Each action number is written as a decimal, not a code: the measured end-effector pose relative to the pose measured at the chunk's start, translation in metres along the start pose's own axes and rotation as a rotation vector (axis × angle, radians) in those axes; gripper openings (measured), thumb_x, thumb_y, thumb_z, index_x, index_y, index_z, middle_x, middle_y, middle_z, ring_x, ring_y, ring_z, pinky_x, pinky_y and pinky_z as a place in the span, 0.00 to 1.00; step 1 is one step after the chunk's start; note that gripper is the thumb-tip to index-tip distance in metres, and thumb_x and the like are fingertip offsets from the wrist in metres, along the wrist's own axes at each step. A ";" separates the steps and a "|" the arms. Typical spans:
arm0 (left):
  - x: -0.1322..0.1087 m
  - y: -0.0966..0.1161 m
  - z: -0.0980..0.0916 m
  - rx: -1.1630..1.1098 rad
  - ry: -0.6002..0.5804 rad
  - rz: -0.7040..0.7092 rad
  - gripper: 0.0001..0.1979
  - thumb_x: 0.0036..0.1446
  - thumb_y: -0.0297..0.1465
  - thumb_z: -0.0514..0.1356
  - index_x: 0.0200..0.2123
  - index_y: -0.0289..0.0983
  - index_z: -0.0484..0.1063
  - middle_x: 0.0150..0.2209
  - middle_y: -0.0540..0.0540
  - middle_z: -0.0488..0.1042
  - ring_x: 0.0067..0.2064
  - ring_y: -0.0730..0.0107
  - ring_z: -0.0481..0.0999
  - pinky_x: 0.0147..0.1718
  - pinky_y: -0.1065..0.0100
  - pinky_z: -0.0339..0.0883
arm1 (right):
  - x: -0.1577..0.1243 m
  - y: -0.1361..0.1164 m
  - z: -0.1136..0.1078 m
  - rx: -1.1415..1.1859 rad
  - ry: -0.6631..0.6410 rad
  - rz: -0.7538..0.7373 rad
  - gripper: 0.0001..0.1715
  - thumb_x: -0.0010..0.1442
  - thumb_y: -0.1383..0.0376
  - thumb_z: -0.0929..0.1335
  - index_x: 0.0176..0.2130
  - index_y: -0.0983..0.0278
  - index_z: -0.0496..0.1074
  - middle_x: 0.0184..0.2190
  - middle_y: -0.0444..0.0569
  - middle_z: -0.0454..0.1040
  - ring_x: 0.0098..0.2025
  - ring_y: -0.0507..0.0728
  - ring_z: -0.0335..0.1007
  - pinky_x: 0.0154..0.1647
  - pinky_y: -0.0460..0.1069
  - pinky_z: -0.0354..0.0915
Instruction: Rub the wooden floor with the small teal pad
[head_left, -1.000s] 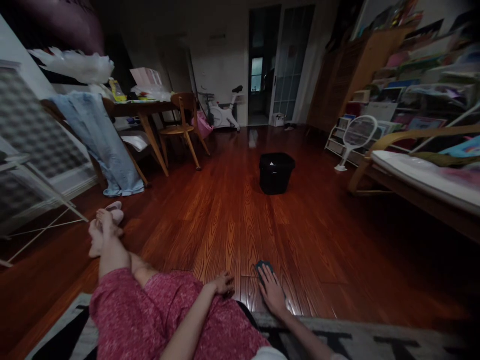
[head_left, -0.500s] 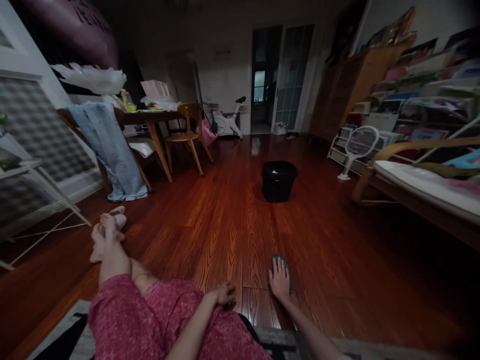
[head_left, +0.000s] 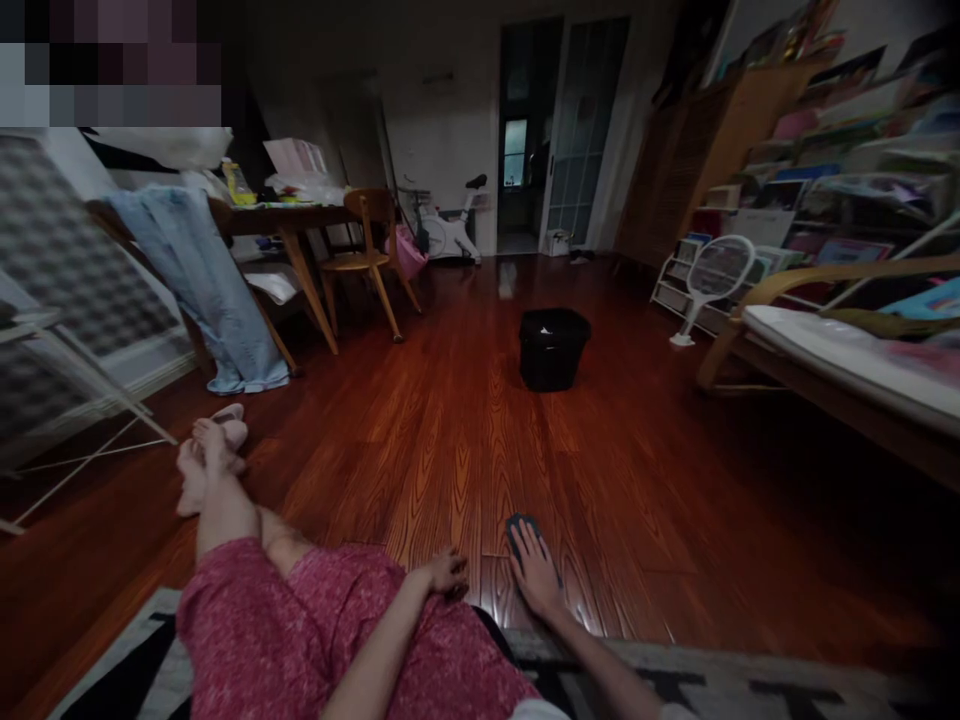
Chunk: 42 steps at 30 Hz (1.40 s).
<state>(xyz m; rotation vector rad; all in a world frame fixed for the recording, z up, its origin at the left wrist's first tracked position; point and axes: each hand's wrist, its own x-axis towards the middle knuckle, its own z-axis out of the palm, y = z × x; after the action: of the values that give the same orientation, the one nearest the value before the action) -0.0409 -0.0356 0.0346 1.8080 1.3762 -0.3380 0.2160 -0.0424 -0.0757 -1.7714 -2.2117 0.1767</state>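
Note:
My right hand [head_left: 537, 580] lies flat with its fingers stretched out over a dark grey-blue cloth [head_left: 515, 521] on the wooden floor [head_left: 435, 470]. The hand covers much of the cloth, and I cannot make out its thickness. My left hand [head_left: 448, 573] rests at the edge of my pink-clad thigh [head_left: 352, 610], its fingers loosely bent and slightly apart, with nothing seen in them. Farther ahead on the floor stands a black bucket-like bin [head_left: 553, 350].
A patterned rug [head_left: 735, 665] lies beneath me. To the left are a white-legged stand [head_left: 112, 385], jeans [head_left: 202, 290] over a chair, and a table [head_left: 281, 218]. A wooden armchair [head_left: 795, 275] and a white racket-shaped item [head_left: 720, 268] stand at right.
My right hand and the cloth under it have slid left across the floor, closer to my left hand. My left hand stays at my thigh. The view has tilted slightly.

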 end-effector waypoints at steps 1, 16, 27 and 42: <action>0.000 0.001 0.000 0.001 0.001 -0.002 0.34 0.59 0.49 0.55 0.66 0.43 0.61 0.71 0.44 0.54 0.69 0.51 0.58 0.67 0.55 0.52 | 0.016 0.002 -0.003 -0.008 0.004 0.020 0.34 0.70 0.57 0.52 0.71 0.60 0.53 0.73 0.49 0.50 0.74 0.57 0.41 0.72 0.59 0.43; -0.001 0.001 -0.001 -0.021 0.003 0.001 0.34 0.61 0.44 0.55 0.68 0.38 0.58 0.73 0.40 0.50 0.71 0.52 0.53 0.68 0.58 0.49 | 0.012 -0.007 0.010 -0.032 0.011 -0.016 0.34 0.70 0.57 0.53 0.71 0.60 0.52 0.73 0.48 0.49 0.74 0.59 0.41 0.73 0.61 0.42; 0.002 -0.003 0.001 -0.019 -0.014 0.001 0.38 0.60 0.50 0.54 0.69 0.36 0.57 0.74 0.37 0.46 0.72 0.48 0.50 0.69 0.55 0.46 | -0.010 -0.016 0.011 -0.038 -0.006 -0.090 0.34 0.71 0.56 0.53 0.72 0.57 0.49 0.74 0.47 0.47 0.75 0.58 0.38 0.72 0.60 0.43; 0.002 -0.001 0.000 -0.013 0.019 0.002 0.36 0.60 0.49 0.55 0.67 0.39 0.60 0.72 0.39 0.51 0.71 0.47 0.54 0.68 0.52 0.50 | 0.039 -0.014 0.008 -0.016 -0.014 -0.065 0.34 0.69 0.60 0.54 0.71 0.60 0.53 0.73 0.49 0.50 0.74 0.58 0.42 0.72 0.60 0.45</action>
<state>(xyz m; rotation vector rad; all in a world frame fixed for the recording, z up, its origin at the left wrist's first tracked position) -0.0411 -0.0343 0.0332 1.8064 1.3864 -0.3113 0.1935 -0.0074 -0.0731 -1.7093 -2.2826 0.1576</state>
